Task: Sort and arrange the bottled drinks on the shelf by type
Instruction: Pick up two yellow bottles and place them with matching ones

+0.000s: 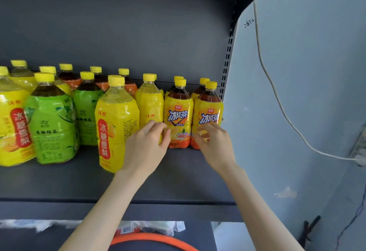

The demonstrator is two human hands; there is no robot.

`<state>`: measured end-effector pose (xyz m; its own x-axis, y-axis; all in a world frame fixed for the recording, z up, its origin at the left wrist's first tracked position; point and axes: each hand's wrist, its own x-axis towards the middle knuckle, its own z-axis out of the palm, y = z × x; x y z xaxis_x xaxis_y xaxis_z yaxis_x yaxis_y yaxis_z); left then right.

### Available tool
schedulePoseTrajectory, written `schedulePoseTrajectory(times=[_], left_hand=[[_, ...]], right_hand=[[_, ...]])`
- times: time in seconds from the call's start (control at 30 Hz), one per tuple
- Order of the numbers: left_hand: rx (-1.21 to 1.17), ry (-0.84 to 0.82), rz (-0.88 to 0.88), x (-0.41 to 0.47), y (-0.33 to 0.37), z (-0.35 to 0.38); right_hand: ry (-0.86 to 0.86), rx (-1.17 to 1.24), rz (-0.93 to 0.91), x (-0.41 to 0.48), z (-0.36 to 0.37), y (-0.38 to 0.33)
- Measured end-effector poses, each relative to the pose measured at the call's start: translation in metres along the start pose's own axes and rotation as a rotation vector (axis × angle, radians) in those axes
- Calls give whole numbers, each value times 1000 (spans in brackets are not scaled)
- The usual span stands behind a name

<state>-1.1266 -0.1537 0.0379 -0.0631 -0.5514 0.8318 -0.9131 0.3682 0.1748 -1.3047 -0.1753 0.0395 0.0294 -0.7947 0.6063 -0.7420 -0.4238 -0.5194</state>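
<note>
The dark grey shelf point(178, 171) holds large yellow-capped bottles. Two iced black tea bottles stand at the right end, one point(178, 112) left of the other point(208, 110), with more of the same behind them. To their left are yellow pear-drink bottles point(116, 116) point(149, 102), then green tea bottles point(51, 123) point(87, 112). Orange-labelled dark tea bottles point(69, 80) stand in the back row. My left hand point(147, 145) reaches in with curled fingertips at the gap between a pear bottle and the left iced tea. My right hand point(214, 143) rests its fingertips on the front of the right iced tea, not wrapped around it.
The shelf's slotted upright point(227, 62) and a pale wall point(297, 92) with a white cable point(277, 96) close off the right side. Bare shelf lies in front of the iced teas. Another pear bottle point(13, 127) stands far left. An orange hoop point(154, 238) shows below the shelf edge.
</note>
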Motion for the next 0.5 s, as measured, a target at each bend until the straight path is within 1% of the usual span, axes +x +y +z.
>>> schedulePoseTrajectory(times=[0.2,0.27,0.33,0.43,0.47,0.5], left_hand=[[-44,331,-72,-22,-44,-37],[-76,365,-143,-20,-63,-41],[-197,290,-267,-14,-80,-42],[-543,69,-492,-7,-93,-47],[-649,0,-531,-5,-96,-48],[-712,-48,-533,-3,-99,-49]], right_hand=[[8,91,-127,6,31,-47],[0,127,-142,12,45,-59],[8,151,-139,22,60,-70],[65,166,-106,40,79,-83],[88,165,-85,45,83,-87],[117,161,-66,50,88,-90]])
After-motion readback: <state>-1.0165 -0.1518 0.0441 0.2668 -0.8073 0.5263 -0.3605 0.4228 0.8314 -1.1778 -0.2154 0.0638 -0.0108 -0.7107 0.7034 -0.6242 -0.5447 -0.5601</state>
